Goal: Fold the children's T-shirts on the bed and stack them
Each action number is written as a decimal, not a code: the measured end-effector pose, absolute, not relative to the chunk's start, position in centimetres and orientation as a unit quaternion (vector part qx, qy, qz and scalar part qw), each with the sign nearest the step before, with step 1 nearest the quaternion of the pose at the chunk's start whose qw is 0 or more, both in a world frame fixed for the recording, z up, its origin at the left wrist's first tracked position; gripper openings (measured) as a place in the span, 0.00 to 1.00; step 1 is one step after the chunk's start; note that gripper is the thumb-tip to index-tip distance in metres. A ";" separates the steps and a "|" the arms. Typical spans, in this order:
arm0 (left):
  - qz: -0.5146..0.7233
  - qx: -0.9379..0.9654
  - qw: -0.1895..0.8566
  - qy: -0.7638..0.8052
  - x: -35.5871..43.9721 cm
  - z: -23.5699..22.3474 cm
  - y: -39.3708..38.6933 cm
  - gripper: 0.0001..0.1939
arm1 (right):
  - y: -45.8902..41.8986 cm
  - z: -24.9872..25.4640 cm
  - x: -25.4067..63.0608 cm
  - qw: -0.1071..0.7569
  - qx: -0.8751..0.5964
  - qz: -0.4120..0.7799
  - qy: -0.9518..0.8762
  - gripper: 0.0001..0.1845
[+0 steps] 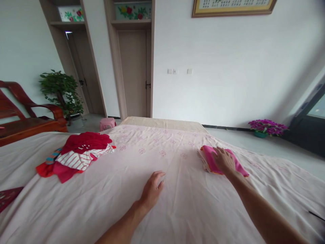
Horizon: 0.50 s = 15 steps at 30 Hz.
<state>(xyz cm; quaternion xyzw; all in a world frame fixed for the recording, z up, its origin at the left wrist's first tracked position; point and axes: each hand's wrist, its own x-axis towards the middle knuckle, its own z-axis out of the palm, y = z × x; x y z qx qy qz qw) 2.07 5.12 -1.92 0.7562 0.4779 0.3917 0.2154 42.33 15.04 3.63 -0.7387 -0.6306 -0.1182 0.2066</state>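
My right hand (224, 160) lies flat, fingers spread, on a folded pink garment (237, 164). That garment tops a small stack of folded clothes (205, 162), whose orange and pale edges show at the left side. My left hand (153, 188) is above the middle of the pale sheet (185, 203), its fingers loosely curved and apart, with nothing in it. To the left rests a loose heap of clothes (86, 144): a dark red piece on top, a white one with red stripes (76, 160) and bright red and pink ones beneath.
A dark red patterned item (10, 198) lies at the left edge. Beyond the sheet stand a pink stool (107, 123), a wooden bench (33, 113), a leafy plant (61, 91) and a pot of purple flowers (267, 128). A thin dark object (316, 215) is at the right edge.
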 end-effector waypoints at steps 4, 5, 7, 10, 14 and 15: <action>0.425 0.703 0.126 0.556 -4.9 0.2 9.4 0.18 | 11.2 2.0 35.8 0.264 -0.613 -0.025 -0.744 0.25; 0.401 0.697 0.075 0.589 -7.4 1.2 10.5 0.18 | 10.1 1.1 34.3 0.258 -0.597 -0.001 -0.760 0.24; 0.368 0.659 -0.002 0.656 -12.8 3.3 12.5 0.18 | 8.2 -0.8 31.9 0.251 -0.584 0.030 -0.772 0.24; 0.360 0.606 -0.050 0.708 -20.7 6.1 14.5 0.18 | 6.7 -2.9 30.2 0.230 -0.603 0.031 -0.763 0.25; 0.244 0.527 -0.160 0.798 -28.5 7.6 15.4 0.22 | 6.4 -3.6 29.8 0.202 -0.625 0.016 -0.754 0.26; 0.224 0.519 -0.161 0.809 -29.9 7.7 15.6 0.23 | 6.4 -3.5 29.9 0.201 -0.625 0.017 -0.754 0.26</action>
